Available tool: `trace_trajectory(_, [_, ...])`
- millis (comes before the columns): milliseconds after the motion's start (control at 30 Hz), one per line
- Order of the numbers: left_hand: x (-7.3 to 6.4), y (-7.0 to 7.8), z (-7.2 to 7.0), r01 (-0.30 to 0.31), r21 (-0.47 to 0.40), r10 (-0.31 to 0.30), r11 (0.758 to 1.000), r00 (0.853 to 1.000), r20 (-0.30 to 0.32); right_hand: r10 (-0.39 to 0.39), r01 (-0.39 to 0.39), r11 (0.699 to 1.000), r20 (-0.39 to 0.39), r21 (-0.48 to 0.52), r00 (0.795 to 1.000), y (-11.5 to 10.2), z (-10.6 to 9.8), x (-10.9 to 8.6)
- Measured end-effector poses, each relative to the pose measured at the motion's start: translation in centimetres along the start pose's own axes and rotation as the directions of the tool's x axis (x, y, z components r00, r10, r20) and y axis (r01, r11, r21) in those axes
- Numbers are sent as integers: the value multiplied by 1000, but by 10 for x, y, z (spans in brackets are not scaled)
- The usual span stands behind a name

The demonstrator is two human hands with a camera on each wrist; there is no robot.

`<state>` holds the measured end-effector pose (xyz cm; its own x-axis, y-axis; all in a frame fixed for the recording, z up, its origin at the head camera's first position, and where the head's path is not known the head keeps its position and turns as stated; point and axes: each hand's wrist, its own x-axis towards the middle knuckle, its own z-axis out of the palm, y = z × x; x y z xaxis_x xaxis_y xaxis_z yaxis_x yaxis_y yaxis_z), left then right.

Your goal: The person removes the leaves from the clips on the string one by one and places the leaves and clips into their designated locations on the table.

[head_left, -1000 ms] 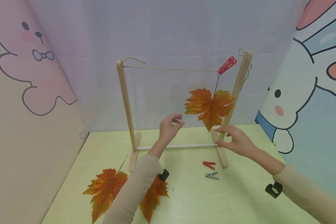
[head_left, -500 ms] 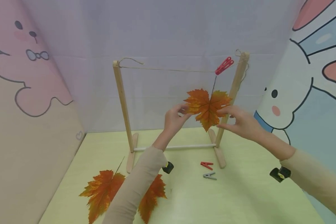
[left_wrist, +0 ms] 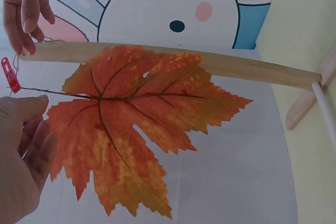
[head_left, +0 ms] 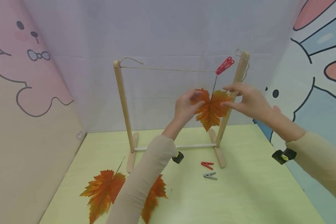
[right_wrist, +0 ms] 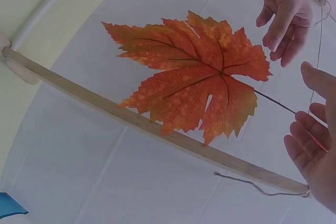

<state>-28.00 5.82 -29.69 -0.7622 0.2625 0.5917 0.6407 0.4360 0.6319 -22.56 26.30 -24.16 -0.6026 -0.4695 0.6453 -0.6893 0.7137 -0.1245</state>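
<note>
Though jagged-edged, broad hanging leaf (left_wrist: 123, 121)

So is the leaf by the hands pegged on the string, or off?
On: the red peg sits on the string, and the leaf hangs from it by its stem.

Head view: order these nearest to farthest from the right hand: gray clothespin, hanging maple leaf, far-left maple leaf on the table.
1. Hanging maple leaf: just left of the right hand.
2. Gray clothespin: on the table, below and left.
3. Far-left maple leaf: lower left on the table.
</note>
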Motion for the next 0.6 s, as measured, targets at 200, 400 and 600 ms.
trace_trajectory(200, [18, 22, 7, 5, 74, -10, 997, 997, 73, 53, -53, 998, -1, -27, 999, 4, -7, 7])
trace_trajectory(400, [22, 24, 12, 75, 108, -83, 991, 994, 70, 57, -58, 998, -6, -35, 998, 6, -10, 10])
trace_trajectory(600, [27, 24, 17, 128, 31, -130, 991, 989, 69, 65, -66, 997, -11, -34, 998, 6, -15, 13])
